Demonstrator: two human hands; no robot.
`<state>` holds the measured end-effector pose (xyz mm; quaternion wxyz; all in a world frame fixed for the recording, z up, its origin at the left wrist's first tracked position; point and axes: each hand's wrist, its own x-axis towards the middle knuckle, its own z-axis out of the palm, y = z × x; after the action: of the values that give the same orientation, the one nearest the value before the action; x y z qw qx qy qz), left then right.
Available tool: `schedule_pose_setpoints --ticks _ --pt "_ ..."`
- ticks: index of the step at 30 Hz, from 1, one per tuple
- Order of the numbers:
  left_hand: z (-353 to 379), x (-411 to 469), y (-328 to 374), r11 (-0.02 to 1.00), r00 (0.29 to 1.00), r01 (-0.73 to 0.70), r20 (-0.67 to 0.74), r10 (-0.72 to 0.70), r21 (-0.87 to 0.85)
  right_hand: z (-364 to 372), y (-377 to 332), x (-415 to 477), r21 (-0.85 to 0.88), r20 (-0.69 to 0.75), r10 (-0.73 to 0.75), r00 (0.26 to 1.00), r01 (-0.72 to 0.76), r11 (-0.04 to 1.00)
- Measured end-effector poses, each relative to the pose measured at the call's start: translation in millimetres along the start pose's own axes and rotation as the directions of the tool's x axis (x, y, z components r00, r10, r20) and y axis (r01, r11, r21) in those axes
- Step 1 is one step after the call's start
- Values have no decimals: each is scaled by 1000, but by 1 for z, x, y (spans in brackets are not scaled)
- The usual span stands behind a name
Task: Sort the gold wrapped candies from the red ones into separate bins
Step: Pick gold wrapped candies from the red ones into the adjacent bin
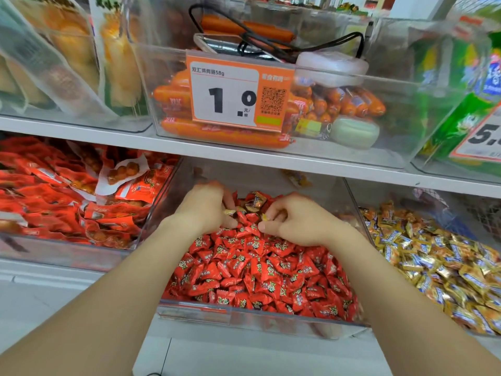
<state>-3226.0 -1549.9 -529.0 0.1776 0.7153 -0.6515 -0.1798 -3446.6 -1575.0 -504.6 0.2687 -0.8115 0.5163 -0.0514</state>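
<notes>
The clear bin [244,318] of red candies [260,272] lies nearest, and both hands reach to its back, where stray gold candies [256,200] top the heap. The right hand [295,221] pinches one gold candy [265,217] between thumb and curled fingers. The left hand [203,207] curls over the pile, its hold unclear. Picking-out is in hand; next that piece should go to the gold bin [433,256] just right.

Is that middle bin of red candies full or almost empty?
Fairly full: red candies heap across the clear bin, hiding its floor up to the front wall.
</notes>
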Motion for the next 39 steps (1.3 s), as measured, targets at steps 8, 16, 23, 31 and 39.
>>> schedule_pose_setpoints --ticks 8,16,23,31,39 --pt "-9 -5 8 999 990 -51 -131 52 11 -3 -19 9 645 -216 324 921 -115 756" --pt "14 5 5 989 986 -103 141 87 106 3 -10 29 659 -177 329 927 -137 740" --pt "16 10 0 974 976 -204 103 194 100 32 10 39 -203 53 -130 990 138 969" --pt "5 1 4 972 970 -228 103 221 62 25 17 44 -290 -35 -158 987 141 947" --pt "0 -2 10 977 974 -207 107 202 42 2 8 21 -87 -34 -129 991 126 988"
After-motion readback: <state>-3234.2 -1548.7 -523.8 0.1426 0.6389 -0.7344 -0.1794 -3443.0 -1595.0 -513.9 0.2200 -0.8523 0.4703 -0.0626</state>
